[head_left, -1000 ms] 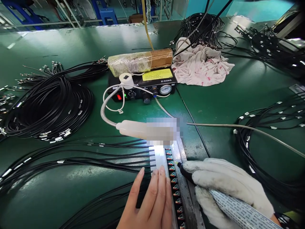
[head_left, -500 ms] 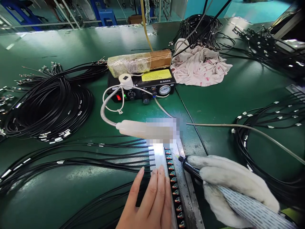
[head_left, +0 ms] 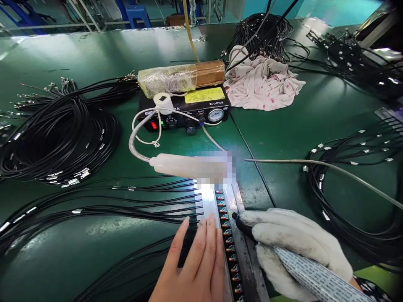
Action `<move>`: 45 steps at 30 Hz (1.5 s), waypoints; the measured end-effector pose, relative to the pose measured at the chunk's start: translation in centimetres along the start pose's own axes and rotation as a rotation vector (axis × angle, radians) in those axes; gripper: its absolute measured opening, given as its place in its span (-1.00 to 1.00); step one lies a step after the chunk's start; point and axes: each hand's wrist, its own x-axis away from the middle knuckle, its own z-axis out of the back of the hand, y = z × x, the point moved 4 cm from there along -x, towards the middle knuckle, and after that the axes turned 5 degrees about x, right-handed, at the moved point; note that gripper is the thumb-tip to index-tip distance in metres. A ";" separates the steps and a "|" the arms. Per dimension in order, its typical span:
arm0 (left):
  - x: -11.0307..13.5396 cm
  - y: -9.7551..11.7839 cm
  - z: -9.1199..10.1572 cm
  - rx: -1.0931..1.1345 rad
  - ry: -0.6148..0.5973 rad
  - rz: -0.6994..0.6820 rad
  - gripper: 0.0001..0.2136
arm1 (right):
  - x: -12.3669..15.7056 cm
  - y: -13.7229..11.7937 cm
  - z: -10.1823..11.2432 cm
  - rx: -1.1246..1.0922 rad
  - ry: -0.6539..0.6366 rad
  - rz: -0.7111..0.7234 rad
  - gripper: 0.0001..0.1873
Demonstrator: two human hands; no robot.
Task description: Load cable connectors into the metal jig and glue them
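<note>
My bare left hand (head_left: 197, 268) lies flat, fingers stretched out together, pressing on the black cables and the metal fixture strip (head_left: 210, 205) near the bottom centre. Beside my fingertips runs a row of small connectors (head_left: 227, 235) held in the strip. My right hand (head_left: 292, 247), in a dirty white glove, is closed round a black dispensing pen (head_left: 242, 224). The pen's tip rests at the connector row, just right of my left fingers. A white lamp head (head_left: 176, 165) on a flexible metal neck shines on the strip's far end.
A black dispenser controller (head_left: 189, 111) with a gauge and yellow label stands behind, a wrapped brown block (head_left: 181, 77) on top. Coils of black cable (head_left: 59, 134) lie left, more cables (head_left: 352, 167) right and far back. A crumpled white cloth (head_left: 262, 84) lies behind. A grey hose (head_left: 315, 163) crosses right.
My gloved right hand with the pen first moved up along the connector row, then came back down a little. My left hand stayed flat on the strip. The view shifted slightly.
</note>
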 end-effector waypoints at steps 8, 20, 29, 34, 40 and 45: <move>0.0 0.0 0.0 0.003 -0.007 0.001 -0.58 | -0.1 -0.1 0.1 0.003 0.004 0.001 -0.77; 0.0 0.0 0.0 -0.002 -0.013 -0.006 -0.58 | 0.4 -0.3 0.4 0.006 -0.043 -0.005 -0.81; 0.0 0.0 0.1 -0.007 -0.015 -0.018 -0.58 | 0.9 -0.2 0.7 0.044 -0.140 0.057 -0.75; -0.1 0.0 0.2 0.006 -0.015 -0.022 -0.59 | 1.1 -0.3 0.7 0.060 -0.157 0.040 -0.72; -0.2 0.0 0.3 0.013 -0.009 -0.023 -0.59 | 0.2 -0.4 0.4 0.007 -0.014 -0.016 -0.83; -0.2 -0.1 0.3 0.002 -0.007 -0.033 -0.59 | 0.6 0.2 0.0 -0.036 -0.003 -0.004 -0.75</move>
